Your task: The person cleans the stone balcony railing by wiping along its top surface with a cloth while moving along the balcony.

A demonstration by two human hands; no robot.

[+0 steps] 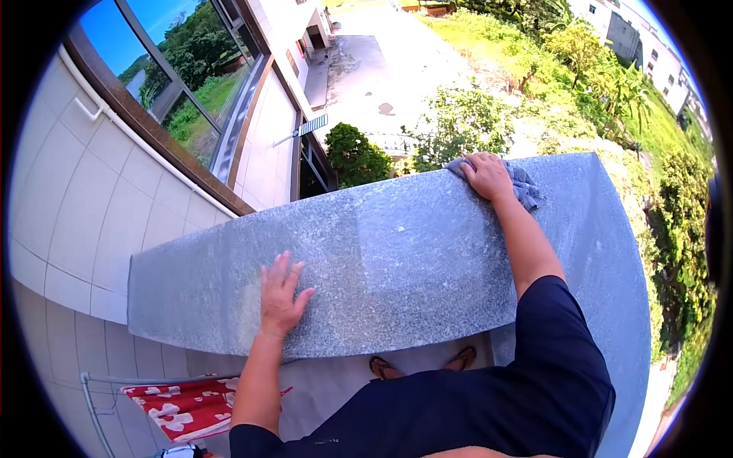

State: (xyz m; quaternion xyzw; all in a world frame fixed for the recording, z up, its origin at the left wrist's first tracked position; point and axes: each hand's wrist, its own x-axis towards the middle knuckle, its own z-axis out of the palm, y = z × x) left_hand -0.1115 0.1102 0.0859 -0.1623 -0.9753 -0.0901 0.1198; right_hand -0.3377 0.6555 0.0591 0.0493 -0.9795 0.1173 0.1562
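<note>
A grey speckled stone ledge [427,252] runs across the view in front of me. My left hand [282,298] lies on its near part with fingers spread, holding nothing. Near the ledge's far edge, my right hand [487,175] presses down on a crumpled grey-blue cloth [525,187]. Its fingers curl over the cloth, which sticks out on both sides of the hand. Part of the cloth is hidden under the palm.
Beyond the ledge is a drop to a paved yard [359,72] and greenery. A tiled wall [84,183] with a window [183,69] stands at left. Below hangs a red floral cloth [179,408] on a metal rack [95,404]. My sandalled feet [382,368] show under the ledge.
</note>
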